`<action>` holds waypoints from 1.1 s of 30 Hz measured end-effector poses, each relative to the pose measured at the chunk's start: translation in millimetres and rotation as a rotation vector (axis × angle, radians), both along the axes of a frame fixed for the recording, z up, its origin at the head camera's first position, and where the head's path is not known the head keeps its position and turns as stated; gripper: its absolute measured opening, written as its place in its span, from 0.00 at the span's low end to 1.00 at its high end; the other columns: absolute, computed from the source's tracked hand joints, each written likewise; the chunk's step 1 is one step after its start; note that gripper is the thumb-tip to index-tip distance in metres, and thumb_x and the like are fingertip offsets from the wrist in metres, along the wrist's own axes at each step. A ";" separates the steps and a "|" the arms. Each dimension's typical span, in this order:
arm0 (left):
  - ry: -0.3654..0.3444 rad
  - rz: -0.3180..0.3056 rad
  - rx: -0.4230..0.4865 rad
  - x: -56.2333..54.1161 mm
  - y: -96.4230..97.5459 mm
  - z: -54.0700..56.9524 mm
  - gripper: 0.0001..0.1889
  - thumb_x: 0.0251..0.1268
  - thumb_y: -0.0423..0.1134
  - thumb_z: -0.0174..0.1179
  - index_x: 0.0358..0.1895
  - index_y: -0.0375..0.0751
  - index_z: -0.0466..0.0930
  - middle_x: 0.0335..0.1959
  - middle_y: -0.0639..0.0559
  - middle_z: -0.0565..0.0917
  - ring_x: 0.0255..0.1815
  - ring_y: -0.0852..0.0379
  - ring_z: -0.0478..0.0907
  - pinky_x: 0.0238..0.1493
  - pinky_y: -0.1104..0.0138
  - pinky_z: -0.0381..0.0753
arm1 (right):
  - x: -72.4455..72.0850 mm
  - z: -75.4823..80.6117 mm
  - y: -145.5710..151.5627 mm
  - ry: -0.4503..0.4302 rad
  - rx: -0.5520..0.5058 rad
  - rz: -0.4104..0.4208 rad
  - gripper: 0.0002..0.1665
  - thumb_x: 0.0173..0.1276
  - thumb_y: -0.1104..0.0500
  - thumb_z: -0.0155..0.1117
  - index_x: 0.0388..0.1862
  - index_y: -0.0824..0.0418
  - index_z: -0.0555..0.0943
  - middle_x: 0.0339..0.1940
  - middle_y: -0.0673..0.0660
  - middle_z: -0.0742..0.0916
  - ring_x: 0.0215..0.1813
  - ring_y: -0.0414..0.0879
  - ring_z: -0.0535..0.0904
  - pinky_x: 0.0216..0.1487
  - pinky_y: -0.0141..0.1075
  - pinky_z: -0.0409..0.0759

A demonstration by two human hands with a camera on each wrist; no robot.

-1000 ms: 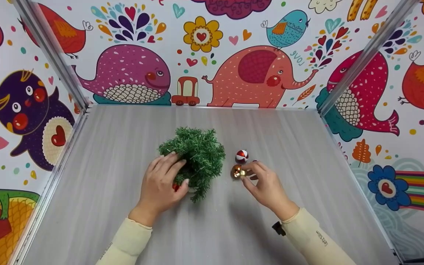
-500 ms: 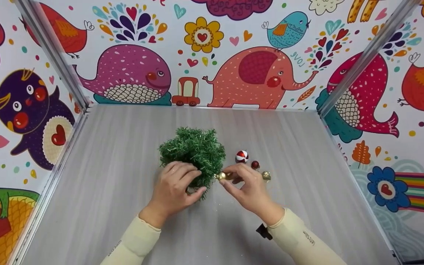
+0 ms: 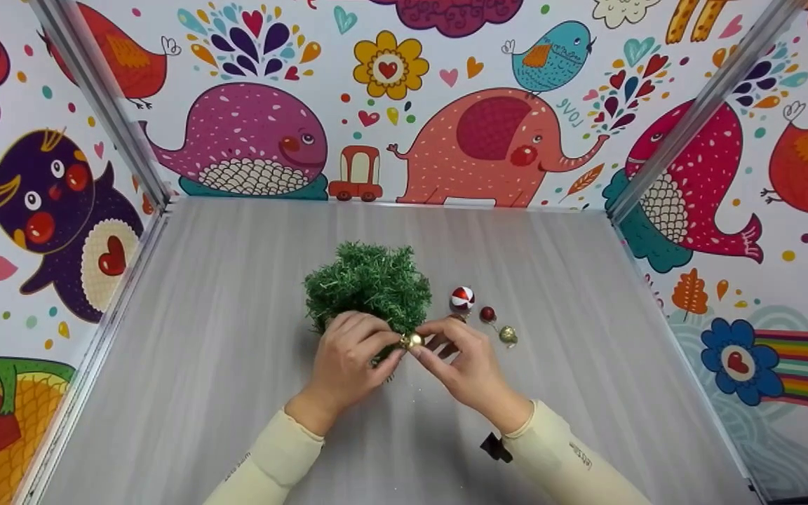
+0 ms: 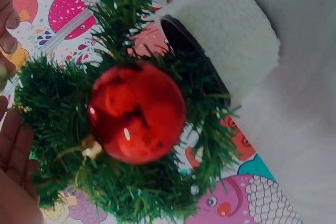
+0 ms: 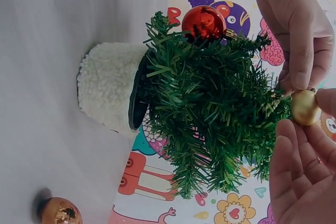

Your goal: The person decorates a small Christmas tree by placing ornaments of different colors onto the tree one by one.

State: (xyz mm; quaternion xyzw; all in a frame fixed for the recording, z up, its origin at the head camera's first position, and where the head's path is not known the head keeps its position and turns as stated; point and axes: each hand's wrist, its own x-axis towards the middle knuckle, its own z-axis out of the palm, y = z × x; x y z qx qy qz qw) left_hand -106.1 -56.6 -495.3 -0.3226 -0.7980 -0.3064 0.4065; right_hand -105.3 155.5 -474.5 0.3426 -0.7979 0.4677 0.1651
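Note:
A small green tree [image 3: 369, 284] on a white fuzzy base [image 5: 107, 87] stands mid-table. A shiny red ball [image 4: 137, 113] hangs on its near left side. My right hand [image 3: 432, 345] pinches a small gold ball [image 3: 412, 341] at the tree's near edge. My left hand [image 3: 384, 345] curls over the near branches and pinches a branch tip right beside that ball. In the right wrist view the gold ball [image 5: 304, 107] sits at the end of a branch between my right hand's fingertips [image 5: 294, 145], with the left hand's fingers [image 5: 296, 77] just above it.
To the right of the tree lie a red-and-white ball [image 3: 461, 299], a small dark red ball [image 3: 487, 313] and a glittery gold ball [image 3: 508, 334]. Grey tabletop [image 3: 221, 365] is bounded by colourful cartoon walls on three sides.
My right hand has carried the gold ball left from the table to the tree's near edge. My left hand slid right along the tree to meet it at a branch tip.

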 end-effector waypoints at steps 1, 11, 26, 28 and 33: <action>-0.002 -0.003 0.008 -0.1 1.0 0.3 0.04 0.52 0.37 0.74 0.30 0.45 0.88 0.32 0.54 0.83 0.36 0.54 0.80 0.48 0.58 0.78 | 1.5 3.1 -1.3 -0.003 -0.004 -0.003 0.17 0.59 0.69 0.74 0.47 0.61 0.84 0.38 0.53 0.86 0.33 0.44 0.82 0.28 0.38 0.83; 0.004 0.013 0.060 -1.2 -1.4 7.9 0.02 0.51 0.35 0.68 0.27 0.46 0.85 0.31 0.55 0.82 0.35 0.54 0.80 0.47 0.58 0.77 | -0.3 -13.1 3.0 -0.025 -0.019 -0.031 0.14 0.62 0.67 0.72 0.46 0.58 0.84 0.37 0.51 0.86 0.29 0.42 0.81 0.26 0.36 0.82; -0.070 0.023 0.061 -1.8 0.6 11.5 0.03 0.52 0.34 0.66 0.26 0.46 0.82 0.30 0.56 0.82 0.34 0.55 0.80 0.45 0.58 0.77 | -1.4 -24.7 0.9 0.065 0.080 -0.039 0.11 0.66 0.61 0.68 0.47 0.56 0.83 0.41 0.49 0.85 0.38 0.41 0.82 0.28 0.35 0.83; -0.074 0.026 0.062 -2.0 1.3 12.1 0.04 0.53 0.34 0.66 0.26 0.46 0.82 0.29 0.56 0.82 0.34 0.55 0.80 0.45 0.58 0.77 | -1.8 -22.0 -2.4 0.124 0.073 -0.046 0.11 0.64 0.60 0.70 0.46 0.56 0.83 0.41 0.48 0.85 0.39 0.42 0.82 0.29 0.34 0.82; -0.084 0.022 0.068 -2.1 1.2 14.0 0.05 0.54 0.34 0.65 0.25 0.47 0.81 0.29 0.57 0.81 0.33 0.56 0.79 0.46 0.58 0.77 | -3.2 -16.1 -11.5 0.261 0.079 -0.055 0.10 0.62 0.58 0.73 0.43 0.55 0.84 0.39 0.46 0.84 0.39 0.40 0.80 0.30 0.32 0.80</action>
